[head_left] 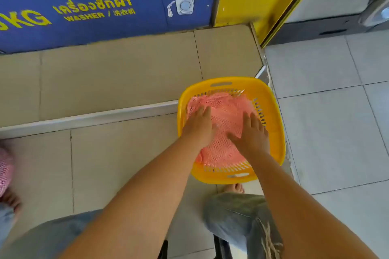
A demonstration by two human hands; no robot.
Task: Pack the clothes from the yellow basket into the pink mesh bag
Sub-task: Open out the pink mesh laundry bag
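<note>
Two hands, left [199,126] and right [252,134], fingers flat, press one pink mesh bag [225,111] in one yellow basket [271,99].

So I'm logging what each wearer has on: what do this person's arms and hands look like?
Both forearms are bare, with no sleeve in view. The left hand and right hand wear no gloves; no ring, watch or bracelet is visible. Below, the legs are in faded blue jeans, frayed at one knee.

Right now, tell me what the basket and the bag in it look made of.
Basket: likely moulded plastic, glossy yellow, with slotted walls and cut-out handles. Bag: pink open mesh, probably a soft synthetic net; holes show throughout and it rumples under both hands.
</note>
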